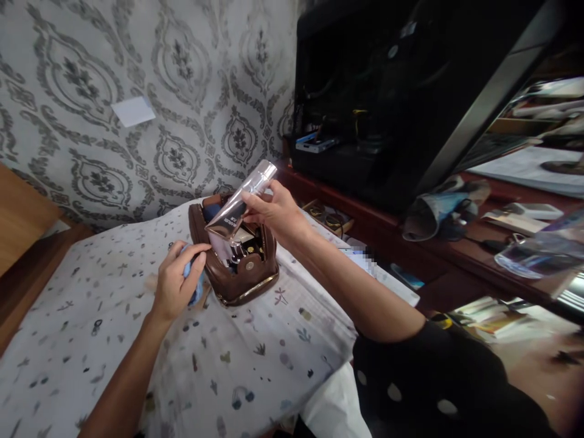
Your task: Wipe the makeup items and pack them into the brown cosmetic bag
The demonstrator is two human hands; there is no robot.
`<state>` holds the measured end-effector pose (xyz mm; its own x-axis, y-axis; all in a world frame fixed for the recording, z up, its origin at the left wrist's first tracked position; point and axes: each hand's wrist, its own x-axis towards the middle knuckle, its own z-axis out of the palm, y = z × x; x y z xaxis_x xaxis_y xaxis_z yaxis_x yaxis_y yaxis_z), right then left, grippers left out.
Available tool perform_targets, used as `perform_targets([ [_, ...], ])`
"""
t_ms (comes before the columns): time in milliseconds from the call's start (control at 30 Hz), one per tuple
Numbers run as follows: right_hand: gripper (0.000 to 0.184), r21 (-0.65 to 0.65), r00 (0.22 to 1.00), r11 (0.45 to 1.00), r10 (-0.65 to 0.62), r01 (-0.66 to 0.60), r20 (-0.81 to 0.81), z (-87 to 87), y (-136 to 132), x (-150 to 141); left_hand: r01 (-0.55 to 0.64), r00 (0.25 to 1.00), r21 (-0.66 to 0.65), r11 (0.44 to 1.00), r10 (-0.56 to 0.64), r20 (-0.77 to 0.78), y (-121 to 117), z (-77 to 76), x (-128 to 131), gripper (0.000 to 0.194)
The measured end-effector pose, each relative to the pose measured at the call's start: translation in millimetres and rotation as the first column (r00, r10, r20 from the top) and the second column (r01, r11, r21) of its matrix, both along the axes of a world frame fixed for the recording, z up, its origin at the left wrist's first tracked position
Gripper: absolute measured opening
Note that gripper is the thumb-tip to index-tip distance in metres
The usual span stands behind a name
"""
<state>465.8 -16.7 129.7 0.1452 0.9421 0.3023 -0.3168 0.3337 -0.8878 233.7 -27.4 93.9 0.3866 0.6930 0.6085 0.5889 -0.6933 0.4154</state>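
A shiny pinkish cosmetic tube (230, 210) with dark lettering is pinched in my right hand (279, 212). It tilts over a brown bag (250, 286), with its cap end up and its flat end low at the opening. Closed around a soft-looking blue cloth (196, 291), my left hand (176, 283) is at the bag's left side, with a fingertip by the rim. The bag stands unzipped, and several small items show inside, partly covered by the tube. A gold zipper runs along its front.
The bag rests on a white printed cloth (255, 377). Behind it rises a patterned wall (182, 140). To the right, a large black television (365, 121) stands on a dark red cabinet (365, 213) bearing a clear container (524, 261). Wooden furniture (27, 225) borders the left.
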Motion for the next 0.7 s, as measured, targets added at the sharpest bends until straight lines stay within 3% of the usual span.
perform_targets([
  [167, 0.040, 0.102, 0.979, 0.989, -0.122, 0.107, 0.160, 2.0, 21.5, -1.3, 0.006, 1.000, 0.006, 1.000, -0.006, -0.002, 0.4, 0.1, -1.1, 0.032],
  [267, 0.036, 0.135, 0.906, 0.968, -0.246, 0.211, 0.345, 6.0, 31.8, -1.2, 0.018, 1.000, 0.017, 1.000, -0.018, -0.005, 1.1, -0.9, -2.0, 0.031],
  [500, 0.064, 0.191, 0.595, 0.924, -0.362, 0.331, 0.718, 30.5, 40.4, -16.5, 0.047, 0.999, 0.018, 0.999, -0.047, 0.013, 3.0, -4.5, -4.7, 0.028],
  [700, 0.050, 0.105, 0.291, 0.950, -0.194, 0.294, 0.937, 46.5, 44.9, -40.3, 0.065, 0.998, 0.026, 0.998, -0.066, 0.024, 5.4, -6.5, -5.9, 0.027],
])
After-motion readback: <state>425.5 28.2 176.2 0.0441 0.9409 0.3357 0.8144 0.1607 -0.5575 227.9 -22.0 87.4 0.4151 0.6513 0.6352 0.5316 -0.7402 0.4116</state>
